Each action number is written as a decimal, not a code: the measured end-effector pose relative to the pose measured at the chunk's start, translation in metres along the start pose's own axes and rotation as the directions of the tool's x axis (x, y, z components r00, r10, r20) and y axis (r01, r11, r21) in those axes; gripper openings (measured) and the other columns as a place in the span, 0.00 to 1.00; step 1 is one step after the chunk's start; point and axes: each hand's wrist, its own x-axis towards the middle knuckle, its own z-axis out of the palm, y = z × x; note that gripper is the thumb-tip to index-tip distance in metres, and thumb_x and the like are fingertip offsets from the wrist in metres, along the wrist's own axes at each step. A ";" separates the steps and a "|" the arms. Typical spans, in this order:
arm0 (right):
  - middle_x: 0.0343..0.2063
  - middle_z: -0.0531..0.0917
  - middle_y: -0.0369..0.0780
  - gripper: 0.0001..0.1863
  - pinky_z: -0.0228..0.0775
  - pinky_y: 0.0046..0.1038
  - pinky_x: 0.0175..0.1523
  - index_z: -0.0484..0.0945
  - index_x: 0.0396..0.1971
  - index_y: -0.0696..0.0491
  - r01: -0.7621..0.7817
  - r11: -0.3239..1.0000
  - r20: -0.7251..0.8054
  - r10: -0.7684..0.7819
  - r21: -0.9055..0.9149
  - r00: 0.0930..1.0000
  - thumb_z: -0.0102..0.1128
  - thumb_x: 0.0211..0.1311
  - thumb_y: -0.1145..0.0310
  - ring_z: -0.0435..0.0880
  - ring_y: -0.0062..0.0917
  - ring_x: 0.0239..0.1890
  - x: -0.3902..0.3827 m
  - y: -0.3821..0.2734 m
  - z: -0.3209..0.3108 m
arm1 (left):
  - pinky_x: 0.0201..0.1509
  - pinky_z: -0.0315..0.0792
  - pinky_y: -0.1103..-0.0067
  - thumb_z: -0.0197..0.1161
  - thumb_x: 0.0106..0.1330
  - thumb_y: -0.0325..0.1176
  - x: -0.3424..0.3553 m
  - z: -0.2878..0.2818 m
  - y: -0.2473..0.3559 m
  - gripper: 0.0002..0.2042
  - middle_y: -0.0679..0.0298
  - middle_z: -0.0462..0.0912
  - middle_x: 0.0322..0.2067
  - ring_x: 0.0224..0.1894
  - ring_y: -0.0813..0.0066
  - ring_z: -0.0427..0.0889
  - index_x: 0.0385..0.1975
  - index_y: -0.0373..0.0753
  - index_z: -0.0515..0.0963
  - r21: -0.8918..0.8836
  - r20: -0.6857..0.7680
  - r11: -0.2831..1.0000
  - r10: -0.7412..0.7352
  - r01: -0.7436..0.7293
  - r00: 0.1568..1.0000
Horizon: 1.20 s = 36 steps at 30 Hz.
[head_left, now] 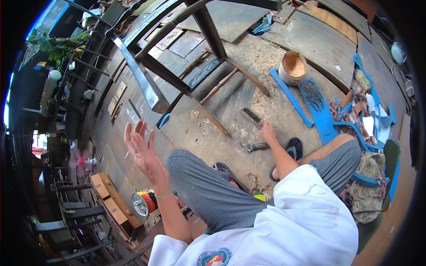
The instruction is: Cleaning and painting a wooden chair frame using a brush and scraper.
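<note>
My left hand (148, 159) is raised above my left knee, palm up and fingers spread, with nothing in it. In front of it is the wooden chair frame (153, 88), tipped over on the floor, with dark legs and turned rails. My right hand (267, 132) is closed round the handle of a brush (251, 115) with dark bristles, held low over the floor. Just below that hand lies a dark hammer-like tool (255, 146); its exact kind is hard to make out.
A round tub (293, 68) with light brown contents stands ahead right. Beside it a blue sheet (326, 128) bears a dark pile of small pieces. Blue strips and scraps (368, 115) heap at the right. Left of me are a can (141, 204) and wooden blocks (113, 201).
</note>
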 end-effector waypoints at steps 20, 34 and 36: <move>0.22 0.80 0.54 0.25 0.73 0.42 0.34 0.69 0.37 0.65 0.010 0.988 -0.356 -0.066 -0.155 0.932 0.58 0.57 0.54 0.82 0.44 0.25 0.137 0.036 -0.334 | 0.20 0.67 0.82 0.48 0.71 0.32 0.090 0.079 0.020 0.14 0.63 0.65 0.27 0.20 0.80 0.67 0.50 0.28 0.64 -0.574 0.588 0.445 -0.361 0.687 0.724; 0.37 0.80 0.58 0.22 0.70 0.51 0.46 0.66 0.53 0.59 0.210 0.926 -0.127 -0.260 -0.313 0.957 0.47 0.65 0.59 0.80 0.53 0.41 0.203 0.103 -0.252 | 0.17 0.69 0.85 0.46 0.70 0.31 0.074 0.082 0.045 0.25 0.63 0.65 0.28 0.17 0.82 0.66 0.66 0.37 0.52 -0.434 0.431 0.534 -0.584 0.726 0.687; 0.37 0.80 0.58 0.21 0.70 0.51 0.46 0.68 0.53 0.57 0.190 0.943 -0.068 -0.216 -0.273 0.974 0.46 0.65 0.59 0.79 0.54 0.42 0.200 0.094 -0.259 | 0.18 0.65 0.87 0.46 0.69 0.30 0.084 0.101 0.062 0.25 0.63 0.67 0.30 0.19 0.83 0.64 0.65 0.39 0.53 -0.350 0.207 0.532 -0.759 0.771 0.617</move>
